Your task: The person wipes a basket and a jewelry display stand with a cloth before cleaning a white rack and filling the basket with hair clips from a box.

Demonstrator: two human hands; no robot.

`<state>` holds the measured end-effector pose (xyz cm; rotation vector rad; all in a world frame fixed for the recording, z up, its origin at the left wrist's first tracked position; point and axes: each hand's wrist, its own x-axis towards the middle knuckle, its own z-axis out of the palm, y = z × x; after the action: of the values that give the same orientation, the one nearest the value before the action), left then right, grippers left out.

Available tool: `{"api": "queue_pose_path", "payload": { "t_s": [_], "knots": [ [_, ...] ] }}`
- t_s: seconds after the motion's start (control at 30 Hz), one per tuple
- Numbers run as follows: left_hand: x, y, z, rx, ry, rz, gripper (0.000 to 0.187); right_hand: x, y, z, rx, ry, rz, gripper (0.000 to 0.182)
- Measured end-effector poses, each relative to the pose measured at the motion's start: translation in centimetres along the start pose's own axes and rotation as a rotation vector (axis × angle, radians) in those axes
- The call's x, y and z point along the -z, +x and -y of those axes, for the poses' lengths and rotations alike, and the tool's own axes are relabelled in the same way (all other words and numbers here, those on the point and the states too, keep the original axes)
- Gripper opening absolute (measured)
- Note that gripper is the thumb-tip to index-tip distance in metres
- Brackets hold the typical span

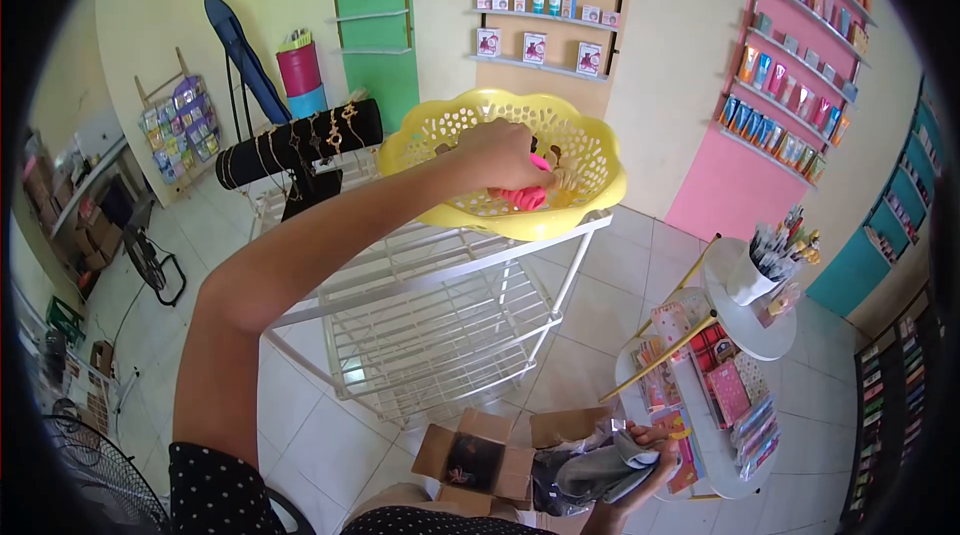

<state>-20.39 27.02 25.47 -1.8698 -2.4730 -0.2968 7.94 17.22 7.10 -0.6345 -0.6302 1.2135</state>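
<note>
My left hand (500, 157) grips pink item (525, 197) inside yellow basket (590, 210); right hand (655, 450) clutches grey packet (600, 470); I'd lift slowly, basket sits at the rack's (440, 275) edge.

Bright little shop, white tiled floor (610, 310)
Cream walls; pink shelf panel (770, 85) at 2 o'clock, green panel (385, 35) at 12, white wire rack (440, 320) at centre.

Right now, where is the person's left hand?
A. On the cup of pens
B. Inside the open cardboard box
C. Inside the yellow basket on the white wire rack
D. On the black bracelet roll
C: the left hand reaches into the yellow basket atop the white wire rack, fingers on a pink item; the right hand is down low, holding a grey packet.
</note>
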Motion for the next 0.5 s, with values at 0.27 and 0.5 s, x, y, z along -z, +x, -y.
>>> {"api": "queue_pose_path", "payload": {
  "t_s": [0.27,0.5],
  "knots": [
    [2.5,0.6,3.4,-0.246,-0.153,0.009,0.042,1.5,0.6,-0.4,-0.032,-0.042,0.013,0.030],
    [0.5,-0.5,4.3,-0.101,-0.207,0.185,0.031,1.6,0.5,-0.8,-0.034,-0.133,0.021,0.032]
  ]
}}
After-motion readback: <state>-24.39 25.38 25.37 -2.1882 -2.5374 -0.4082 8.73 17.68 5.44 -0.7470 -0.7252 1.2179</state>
